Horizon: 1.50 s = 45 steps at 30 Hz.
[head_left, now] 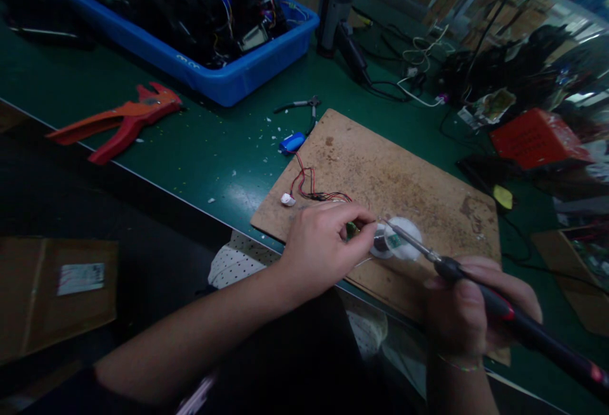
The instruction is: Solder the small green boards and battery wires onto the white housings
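Note:
My right hand [480, 304] is wrapped round the black handle of a soldering iron [445, 266], whose metal tip points left towards my left fingertips. The thumb and forefinger of my left hand [326, 240] are pinched together just beside that tip; what they hold is too small to make out. Red and black wires [311, 193] with a white connector [288, 199] run in under my left hand, beside a glimpse of green. Below the iron's tip lies a clear round disc [404, 240] with a small green piece, overlapping a second round part [380, 243].
A worn wooden board [366, 155] lies on the green bench [228, 155]. Further left are a blue cylinder [292, 143], small cutters [297, 105] and a red-orange hand tool [126, 120]. A full blue crate [228, 85] stands behind; an orange-red box [540, 139] and cables are at right.

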Motion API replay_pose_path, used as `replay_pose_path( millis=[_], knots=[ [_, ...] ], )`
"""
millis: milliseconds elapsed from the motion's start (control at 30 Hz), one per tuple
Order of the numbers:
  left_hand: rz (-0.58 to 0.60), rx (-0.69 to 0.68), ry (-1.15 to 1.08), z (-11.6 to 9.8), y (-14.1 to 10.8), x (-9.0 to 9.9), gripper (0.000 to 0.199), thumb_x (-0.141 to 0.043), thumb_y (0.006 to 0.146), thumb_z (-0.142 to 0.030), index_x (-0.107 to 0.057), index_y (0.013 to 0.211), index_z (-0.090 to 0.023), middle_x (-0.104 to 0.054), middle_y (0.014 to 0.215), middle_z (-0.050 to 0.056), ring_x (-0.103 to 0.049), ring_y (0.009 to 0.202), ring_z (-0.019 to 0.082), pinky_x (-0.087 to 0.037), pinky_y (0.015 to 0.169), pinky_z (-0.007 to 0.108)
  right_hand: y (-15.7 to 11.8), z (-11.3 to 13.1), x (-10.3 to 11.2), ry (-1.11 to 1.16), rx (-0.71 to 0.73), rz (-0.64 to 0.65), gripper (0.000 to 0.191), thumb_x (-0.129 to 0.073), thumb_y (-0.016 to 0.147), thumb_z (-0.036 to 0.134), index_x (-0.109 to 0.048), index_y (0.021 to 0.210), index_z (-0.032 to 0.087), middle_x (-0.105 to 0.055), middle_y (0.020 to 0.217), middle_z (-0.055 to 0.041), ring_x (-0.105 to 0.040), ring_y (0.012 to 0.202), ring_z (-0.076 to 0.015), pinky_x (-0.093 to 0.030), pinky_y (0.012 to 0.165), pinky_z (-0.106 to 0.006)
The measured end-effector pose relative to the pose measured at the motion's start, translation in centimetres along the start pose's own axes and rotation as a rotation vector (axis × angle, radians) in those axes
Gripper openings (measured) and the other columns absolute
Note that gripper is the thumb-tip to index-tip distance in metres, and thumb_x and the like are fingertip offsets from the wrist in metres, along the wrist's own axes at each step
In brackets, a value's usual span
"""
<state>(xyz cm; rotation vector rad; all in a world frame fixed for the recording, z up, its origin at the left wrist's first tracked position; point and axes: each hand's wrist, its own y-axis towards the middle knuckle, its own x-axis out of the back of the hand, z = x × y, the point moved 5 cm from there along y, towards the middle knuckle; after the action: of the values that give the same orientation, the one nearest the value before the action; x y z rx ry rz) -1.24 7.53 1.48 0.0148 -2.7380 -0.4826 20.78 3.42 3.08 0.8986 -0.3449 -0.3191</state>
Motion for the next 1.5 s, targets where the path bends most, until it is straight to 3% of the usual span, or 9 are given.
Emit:
replay_pose_path(
  millis=[667,833,1033,1167,1267,1400,1500],
  knots=[
    [0.011,-0.064,0.03,-0.1,0.0,-0.2,0.008,-0.073,0.092,-0.014,-0.075,0.087,-0.021,-0.078,0.087,-0.001,-0.072,0.086,0.017,-0.051,0.081,0.032,-0.1,0.0,0.1,-0.004,-0.035,0.026,0.017,-0.074,0.077,0.015,-0.076,0.094,0.019,-0.069,0.073,0.0,-0.065,0.063,-0.0155,-0.048,0.055,-0.028],
    [0.0,-0.069,0.062,0.0,-0.1,-0.1,0.007,-0.073,0.091,-0.015,-0.075,0.088,-0.02,-0.078,0.087,0.0,-0.072,0.084,0.018,-0.051,0.08,0.032,0.1,-0.3,0.4,-0.033,-0.02,-0.047,0.016,-0.074,0.077,0.018,-0.076,0.093,0.019,-0.069,0.073,0.0005,-0.065,0.063,-0.0153,-0.047,0.054,-0.028],
    [-0.037,-0.104,0.039,-0.1,-0.2,0.1,0.008,-0.073,0.09,-0.012,-0.075,0.088,-0.019,-0.077,0.084,-0.001,-0.069,0.077,0.015,-0.052,0.076,0.03,-0.3,-0.8,1.3,-0.03,-0.073,-0.277,0.015,-0.069,0.081,0.021,-0.076,0.095,0.021,-0.069,0.082,0.0016,-0.061,0.059,-0.0111,-0.041,0.045,-0.023],
    [-0.072,-0.092,0.024,0.1,-1.0,0.8,0.006,-0.072,0.092,-0.014,-0.073,0.09,-0.019,-0.074,0.082,-0.001,-0.064,0.073,0.013,-0.051,0.074,0.03,-0.6,-1.2,1.4,-0.015,-0.2,-0.34,0.016,-0.068,0.081,0.021,-0.075,0.094,0.019,-0.066,0.08,0.0011,-0.061,0.054,-0.0109,-0.041,0.041,-0.022],
    [-0.095,-0.053,0.051,0.8,-2.3,1.7,0.011,-0.074,0.093,-0.02,-0.074,0.105,-0.021,-0.073,0.091,0.001,-0.061,0.074,0.014,-0.05,0.073,0.032,-0.6,-1.5,1.9,0.005,-0.32,-0.394,0.012,-0.069,0.08,0.024,-0.073,0.09,0.018,-0.063,0.073,0.0027,-0.059,0.049,-0.0108,-0.04,0.04,-0.022],
    [-0.179,0.02,0.124,2.3,-4.3,3.8,0.044,-0.076,0.092,-0.025,-0.065,0.134,-0.023,-0.071,0.122,0.008,-0.064,0.094,0.02,-0.053,0.081,0.037,-0.3,-1.9,2.4,0.025,-0.44,-0.45,0.012,-0.071,0.082,0.027,-0.073,0.089,0.018,-0.063,0.067,0.0042,-0.057,0.046,-0.0096,-0.041,0.045,-0.022],
    [-0.252,-0.098,0.22,1.6,-4.9,5.3,0.047,-0.077,0.09,-0.022,-0.063,0.135,-0.022,-0.069,0.127,0.01,-0.066,0.112,0.026,-0.053,0.093,0.042,-0.1,-2.3,2.5,0.039,-0.478,-0.473,0.014,-0.072,0.083,0.03,-0.073,0.09,0.019,-0.06,0.059,0.0055,-0.055,0.045,-0.0099,-0.042,0.048,-0.022]
  ],
)
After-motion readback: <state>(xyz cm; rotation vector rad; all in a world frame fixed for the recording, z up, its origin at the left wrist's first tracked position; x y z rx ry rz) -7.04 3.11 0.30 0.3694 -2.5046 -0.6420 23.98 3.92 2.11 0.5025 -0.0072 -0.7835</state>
